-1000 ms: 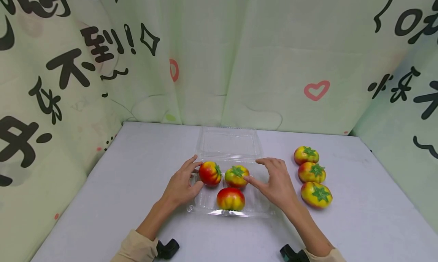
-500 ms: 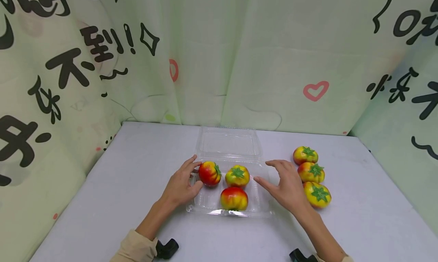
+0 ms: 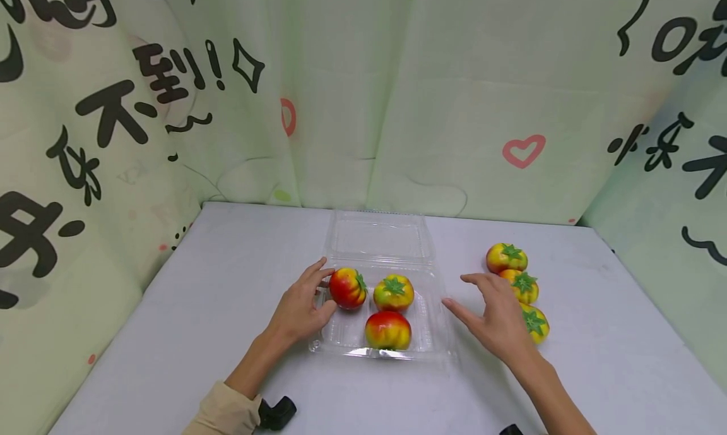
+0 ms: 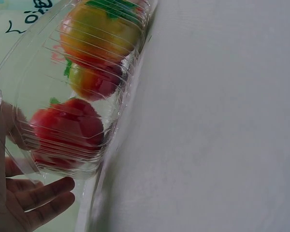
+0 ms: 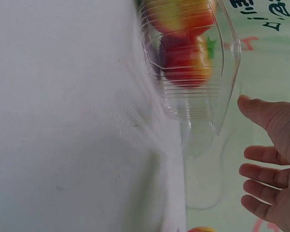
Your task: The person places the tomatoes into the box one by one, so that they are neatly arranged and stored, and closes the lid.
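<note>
Three red-and-yellow ribbed tomatoes with green leafy tops lie in a clear plastic clamshell box (image 3: 434, 334). My left hand (image 3: 303, 305) is at the box's left side, thumb and index finger against the left tomato (image 3: 348, 288); its other fingers (image 4: 53, 193) spread outside the wall. The back tomato (image 3: 394, 292) has its green top up, while the front tomato (image 3: 389, 331) shows its red-yellow side. My right hand (image 3: 500, 315) holds nothing, thumb and fingers apart, between the box and the right-hand row of tomatoes, partly covering two of them.
In the row at the right are a far tomato (image 3: 507, 257), a middle tomato (image 3: 524, 286) and a near tomato (image 3: 536, 323). The box's open lid (image 3: 380, 236) lies flat behind it. A printed curtain (image 3: 454, 107) surrounds the white table (image 3: 227, 264).
My right hand has let go of the back tomato and moved right, out of the box toward the row. The front tomato has shifted slightly right. My left hand has stayed in place.
</note>
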### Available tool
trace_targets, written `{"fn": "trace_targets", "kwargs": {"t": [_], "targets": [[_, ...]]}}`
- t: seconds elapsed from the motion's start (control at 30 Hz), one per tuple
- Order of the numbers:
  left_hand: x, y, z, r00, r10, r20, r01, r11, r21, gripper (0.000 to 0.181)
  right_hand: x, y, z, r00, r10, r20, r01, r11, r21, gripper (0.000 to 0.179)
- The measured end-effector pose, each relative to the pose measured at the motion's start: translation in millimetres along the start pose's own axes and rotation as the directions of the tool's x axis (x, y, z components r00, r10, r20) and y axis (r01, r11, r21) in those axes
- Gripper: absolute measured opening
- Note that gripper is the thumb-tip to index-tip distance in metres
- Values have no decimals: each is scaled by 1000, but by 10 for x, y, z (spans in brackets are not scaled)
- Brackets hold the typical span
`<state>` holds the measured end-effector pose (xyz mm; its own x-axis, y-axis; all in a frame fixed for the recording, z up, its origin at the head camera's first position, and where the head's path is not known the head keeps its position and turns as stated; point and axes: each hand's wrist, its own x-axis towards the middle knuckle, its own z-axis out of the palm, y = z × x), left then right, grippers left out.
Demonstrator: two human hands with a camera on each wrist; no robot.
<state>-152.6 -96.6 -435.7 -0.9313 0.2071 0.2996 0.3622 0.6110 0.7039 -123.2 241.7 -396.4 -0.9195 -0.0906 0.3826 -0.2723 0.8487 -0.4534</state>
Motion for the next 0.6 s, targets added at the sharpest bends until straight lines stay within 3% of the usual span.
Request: {"fn": "trace_targets", "kwargs": {"t": [0.6], "targets": [[0, -5, 8, 1000, 0, 0, 0, 1000, -1, 57, -157, 247, -208, 997, -16, -69, 14, 999, -32, 47]]}}
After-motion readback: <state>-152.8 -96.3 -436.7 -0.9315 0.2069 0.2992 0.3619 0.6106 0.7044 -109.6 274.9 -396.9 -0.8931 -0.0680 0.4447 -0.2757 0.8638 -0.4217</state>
